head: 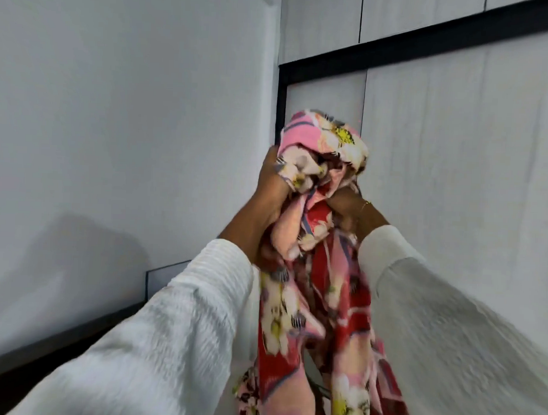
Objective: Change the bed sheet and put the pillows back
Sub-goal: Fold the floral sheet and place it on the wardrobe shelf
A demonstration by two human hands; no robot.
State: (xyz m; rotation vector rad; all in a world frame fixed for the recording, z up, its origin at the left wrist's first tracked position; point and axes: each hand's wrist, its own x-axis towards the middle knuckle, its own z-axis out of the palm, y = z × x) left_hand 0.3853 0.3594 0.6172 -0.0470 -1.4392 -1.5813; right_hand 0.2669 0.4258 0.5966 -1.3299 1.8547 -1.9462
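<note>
In front of a white wall (114, 124) and a pale wardrobe (453, 182) with black trim, both arms are raised at chest height and the hands meet close together around a bunched floral bed sheet (320, 271). The left hand (272, 188) sits at about ten o'clock of the bundle's middle, its fingers curled into the cloth and gripping a thick gather of it; folds of fabric spill over the knuckles. The right hand (348, 210) lies at about three o'clock, just beside the left, also curled tight into the same gather, with cloth covering most of its fingers. A thin gold bangle (366, 205) shows at that wrist. Above the two hands, toward twelve o'clock, a crumpled knot of the sheet stands up in pink and cream with a yellow-centred flower. Below them, toward six o'clock, the rest of the sheet hangs down in a long twisted fall of red, pink and cream blossoms and runs out of the bottom edge of the view. Both forearms wear white textured sleeves (169, 328) that reach in from seven and five o'clock. A dark skirting strip (60, 339) runs along the foot of the wall at eight o'clock.
</note>
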